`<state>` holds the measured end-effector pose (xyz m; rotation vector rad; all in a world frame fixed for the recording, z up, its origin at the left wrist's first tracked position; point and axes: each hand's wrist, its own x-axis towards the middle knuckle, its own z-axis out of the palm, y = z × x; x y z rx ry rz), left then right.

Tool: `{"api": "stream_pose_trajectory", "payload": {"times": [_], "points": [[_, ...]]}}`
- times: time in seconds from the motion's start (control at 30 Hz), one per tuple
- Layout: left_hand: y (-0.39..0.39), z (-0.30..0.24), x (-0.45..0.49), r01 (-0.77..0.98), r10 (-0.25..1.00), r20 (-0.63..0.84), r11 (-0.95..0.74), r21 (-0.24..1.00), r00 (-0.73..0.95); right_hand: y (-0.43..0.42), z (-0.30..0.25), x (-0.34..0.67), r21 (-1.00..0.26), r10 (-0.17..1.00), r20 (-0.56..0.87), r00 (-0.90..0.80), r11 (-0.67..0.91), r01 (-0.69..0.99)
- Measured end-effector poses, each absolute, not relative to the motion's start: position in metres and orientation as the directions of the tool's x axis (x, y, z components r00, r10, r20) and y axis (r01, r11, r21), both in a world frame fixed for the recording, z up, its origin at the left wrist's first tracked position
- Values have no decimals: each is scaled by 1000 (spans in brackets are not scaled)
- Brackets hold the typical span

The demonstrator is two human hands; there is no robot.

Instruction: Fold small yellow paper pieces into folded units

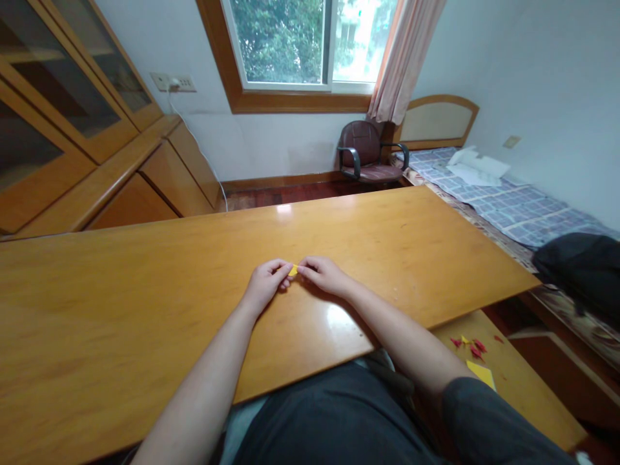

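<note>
A small piece of yellow paper (293, 270), seemingly folded, is held just above the wooden table (145, 290). My left hand (270, 279) pinches it from the left between thumb and fingers. From the other side, the thumb and curled fingers of my right hand (321, 274) grip its right end. Most of the paper is covered by my fingertips, so its exact shape cannot be made out.
Lower right, a second wooden surface (533, 387) carries small red folded pieces (477, 349) and yellow paper (481, 373). A brown armchair (363, 152) stands behind the table. The bed (513, 200) holds a black bag (581, 271); a wooden cabinet (111, 155) is left.
</note>
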<state>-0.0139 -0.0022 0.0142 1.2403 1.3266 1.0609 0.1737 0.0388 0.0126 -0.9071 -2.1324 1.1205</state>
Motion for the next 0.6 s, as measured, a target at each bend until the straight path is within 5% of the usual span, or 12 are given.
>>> {"api": "stream_pose_trajectory", "payload": {"times": [0.6], "points": [[1, 15, -18, 128, 990, -80, 94, 987, -113, 38, 17, 176, -928, 834, 99, -543, 274, 252]]}}
